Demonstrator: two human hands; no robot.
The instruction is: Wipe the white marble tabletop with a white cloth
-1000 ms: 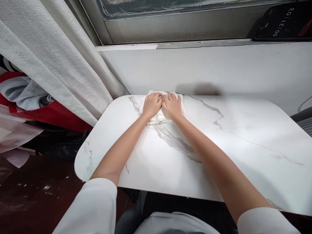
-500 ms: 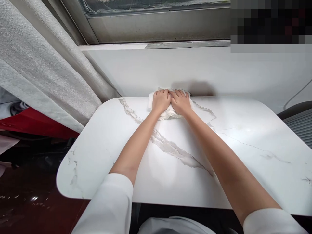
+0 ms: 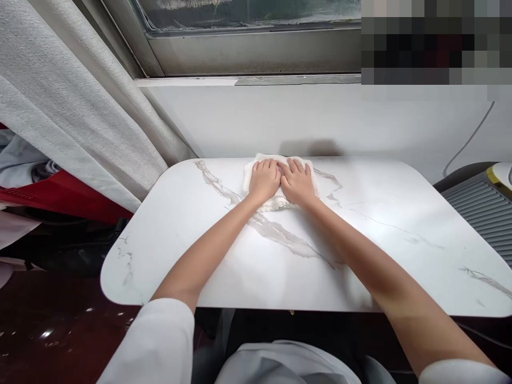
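A folded white cloth [image 3: 279, 203] lies on the white marble-patterned table [image 3: 192, 240], a little in front of its back edge. My left hand [image 3: 264, 180] presses down on the cloth from above, its fingers stretched forward and slightly apart. Beside it, my right hand [image 3: 297, 181] lies flat on the same cloth with its fingers spread. The two hands touch at the thumbs. Cloth edges show around both hands, while the part under the palms is hidden.
Behind the table stands a white wall [image 3: 248, 117] below a metal-framed window [image 3: 256, 53]. A pale curtain [image 3: 100, 101] hangs at the left, near red fabric [image 3: 76, 197]. At right is a grey ribbed appliance [image 3: 480, 213], with a thin cable [image 3: 472, 138] against the wall.
Both hands and the cloth have slid from the table's back edge a short way toward me. The hands stay side by side on the cloth. The head view has shifted slightly.
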